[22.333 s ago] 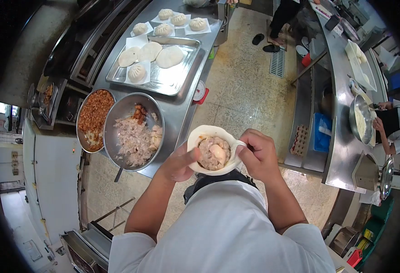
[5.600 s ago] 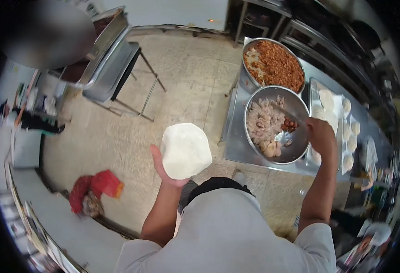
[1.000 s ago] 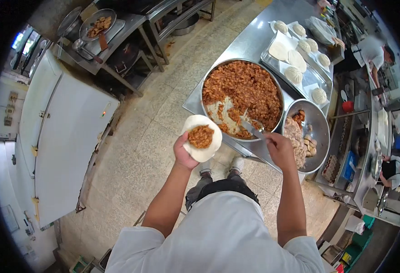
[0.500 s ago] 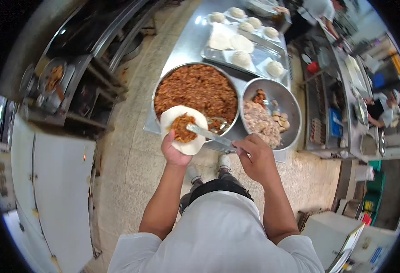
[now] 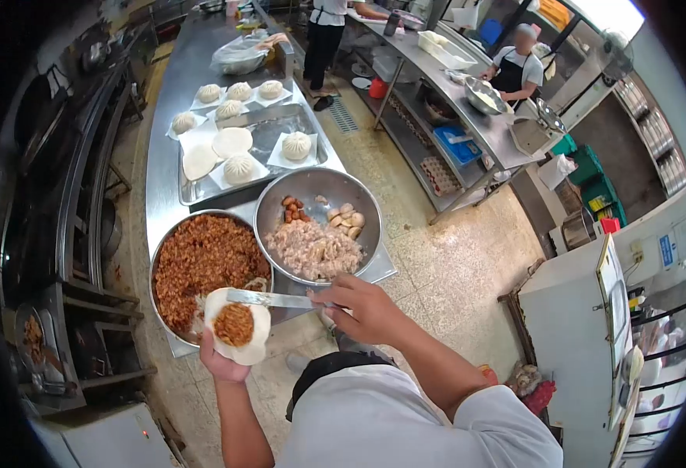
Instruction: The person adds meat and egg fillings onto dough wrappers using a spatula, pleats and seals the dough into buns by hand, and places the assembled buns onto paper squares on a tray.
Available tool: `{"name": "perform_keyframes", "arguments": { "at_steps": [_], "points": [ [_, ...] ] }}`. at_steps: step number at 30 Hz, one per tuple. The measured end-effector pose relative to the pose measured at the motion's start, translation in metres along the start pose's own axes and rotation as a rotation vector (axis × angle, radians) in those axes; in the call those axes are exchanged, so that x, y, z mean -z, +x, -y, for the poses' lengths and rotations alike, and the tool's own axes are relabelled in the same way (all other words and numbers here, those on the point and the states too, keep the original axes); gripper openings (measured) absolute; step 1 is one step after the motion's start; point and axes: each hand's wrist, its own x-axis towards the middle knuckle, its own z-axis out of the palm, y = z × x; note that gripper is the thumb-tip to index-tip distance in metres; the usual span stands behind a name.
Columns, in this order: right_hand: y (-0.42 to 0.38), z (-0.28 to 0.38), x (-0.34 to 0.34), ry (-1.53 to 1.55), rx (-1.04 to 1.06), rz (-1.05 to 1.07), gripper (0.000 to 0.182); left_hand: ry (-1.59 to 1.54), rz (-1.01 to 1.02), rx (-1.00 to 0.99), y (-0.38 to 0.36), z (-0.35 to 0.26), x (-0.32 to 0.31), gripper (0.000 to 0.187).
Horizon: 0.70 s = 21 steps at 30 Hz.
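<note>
My left hand (image 5: 224, 366) holds up a round dough wrapper (image 5: 259, 335) from below, with a mound of reddish-brown filling (image 5: 234, 324) in its middle. Gripped in my right hand (image 5: 368, 312) is a flat metal spatula (image 5: 280, 299); its blade tip lies over the wrapper's upper edge, above the mound. Behind the wrapper stands a wide metal bowl (image 5: 153, 273) full of chunky reddish-brown filling (image 5: 206, 257). A second metal bowl (image 5: 369, 226), beside it on the right, holds pale minced meat (image 5: 312, 249), pale round pieces (image 5: 347, 220) and small red-brown pieces (image 5: 292, 209).
Pleated buns (image 5: 296, 145) on paper squares and two flat dough rounds (image 5: 232, 142) lie on and around a metal tray (image 5: 280, 121). A plastic bag (image 5: 238, 56) sits farther back. Two people work beyond, one (image 5: 517, 70) behind the right-hand counter (image 5: 437, 86). A white freezer (image 5: 565, 343) stands right.
The head view has swung to the right. The spatula has moved off the filling mound to the wrapper's upper edge. The wrapper is still in my left hand.
</note>
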Motion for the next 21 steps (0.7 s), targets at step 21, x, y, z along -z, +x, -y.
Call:
{"name": "perform_keyframes", "arguments": {
  "at_steps": [21],
  "points": [
    [-0.029, -0.066, 0.094, -0.233, 0.032, 0.022, 0.027, -0.145, -0.067, 0.033, 0.067, 0.123, -0.087, 0.061]
  ]
}}
